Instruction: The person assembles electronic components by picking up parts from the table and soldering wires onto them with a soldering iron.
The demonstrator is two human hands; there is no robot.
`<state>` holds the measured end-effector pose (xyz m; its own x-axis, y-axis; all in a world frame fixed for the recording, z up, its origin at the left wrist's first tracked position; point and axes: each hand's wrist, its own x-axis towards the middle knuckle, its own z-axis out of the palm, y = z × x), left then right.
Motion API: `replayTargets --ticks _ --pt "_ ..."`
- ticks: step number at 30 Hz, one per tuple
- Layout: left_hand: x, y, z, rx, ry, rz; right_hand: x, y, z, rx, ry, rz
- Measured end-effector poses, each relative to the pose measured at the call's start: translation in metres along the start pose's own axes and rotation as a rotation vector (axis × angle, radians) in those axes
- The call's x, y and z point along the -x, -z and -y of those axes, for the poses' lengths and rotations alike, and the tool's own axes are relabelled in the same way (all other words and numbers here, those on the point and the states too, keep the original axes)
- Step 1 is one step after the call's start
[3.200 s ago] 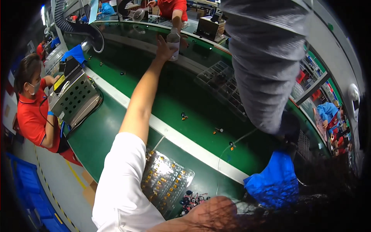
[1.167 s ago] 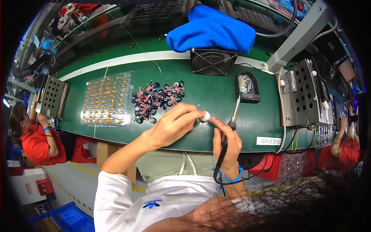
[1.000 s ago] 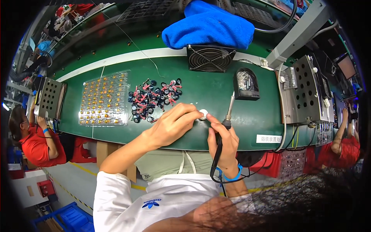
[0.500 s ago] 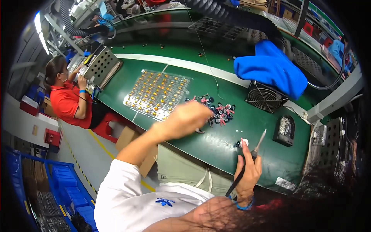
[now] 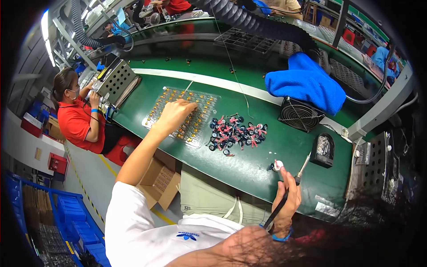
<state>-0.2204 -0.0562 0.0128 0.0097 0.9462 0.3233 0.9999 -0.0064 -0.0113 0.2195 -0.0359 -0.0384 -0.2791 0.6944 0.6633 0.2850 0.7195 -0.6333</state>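
With the left hand (image 5: 179, 116) bent over the clear tray (image 5: 207, 99), its grip impossible to tell, and the right hand (image 5: 290, 199) holding a soldering iron (image 5: 304, 167) aimed at one o'clock, fingertip against a white disc (image 5: 278, 165) at eleven, a wrist twist could scorch that disc.

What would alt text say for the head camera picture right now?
A worker's left hand is over an orange-dotted clear tray on a green bench, while the right hand holds a soldering iron beside a small white disc. Between the hands lies a pile of dark round parts; a blue cloth and black fan sit behind.
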Motion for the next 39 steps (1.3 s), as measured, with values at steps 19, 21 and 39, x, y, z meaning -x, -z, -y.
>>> replayTargets --ticks 19,21,39 --pt "-0.043 -0.004 -0.153 1.438 -0.012 0.043 0.006 0.023 -0.002 -0.075 0.034 0.018" --pt "-0.049 -0.009 -0.172 1.509 -0.014 0.088 0.014 0.027 -0.004 -0.090 0.006 -0.005" --pt "-0.040 -0.036 -0.236 1.490 0.032 0.281 0.029 0.042 0.001 -0.105 -0.243 -0.051"
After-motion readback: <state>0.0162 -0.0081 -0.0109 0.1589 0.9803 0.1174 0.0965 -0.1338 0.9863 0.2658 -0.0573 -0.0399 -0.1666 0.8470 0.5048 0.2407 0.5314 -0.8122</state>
